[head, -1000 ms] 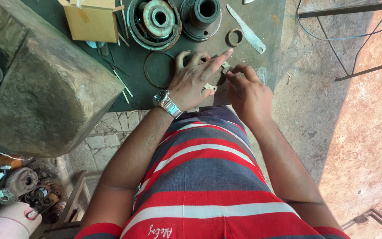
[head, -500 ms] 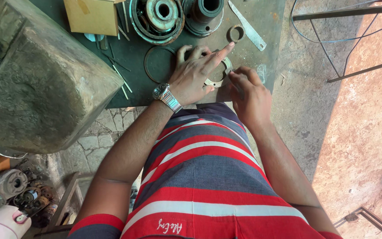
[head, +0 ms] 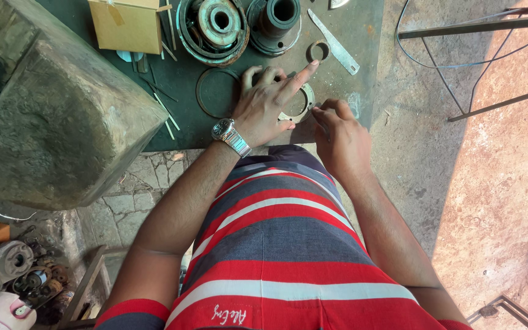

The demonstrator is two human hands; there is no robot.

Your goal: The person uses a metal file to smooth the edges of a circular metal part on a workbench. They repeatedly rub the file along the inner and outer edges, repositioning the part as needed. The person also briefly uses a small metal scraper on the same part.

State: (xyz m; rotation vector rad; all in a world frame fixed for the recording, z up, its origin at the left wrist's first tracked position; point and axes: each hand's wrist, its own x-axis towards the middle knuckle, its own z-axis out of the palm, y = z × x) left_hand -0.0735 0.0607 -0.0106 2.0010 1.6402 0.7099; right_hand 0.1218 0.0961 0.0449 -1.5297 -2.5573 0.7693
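My left hand [head: 268, 105], with a metal wristwatch, lies flat on a pale ring-shaped gasket [head: 305, 102] on the dark green bench top [head: 362, 43], fingers spread and the forefinger pointing away. My right hand [head: 341, 135] sits just right of it, fingertips pinched at the gasket's near edge; whatever is between them is too small to see. A thin dark metal ring [head: 215, 91] lies left of my left hand. A small brown ring [head: 318, 51] rests beyond my forefinger.
At the bench's far edge stand a round rusty pulley-like part [head: 213, 27], a dark cylindrical hub [head: 276, 21], a cardboard box [head: 128, 24] and a flat metal strip [head: 334, 43]. A large stone block [head: 50, 116] is at left. Metal frame bars [head: 478, 27] and cables lie right.
My left hand has flattened and spread onto the gasket. The right hand has drawn slightly back toward me. The view has shifted a little.
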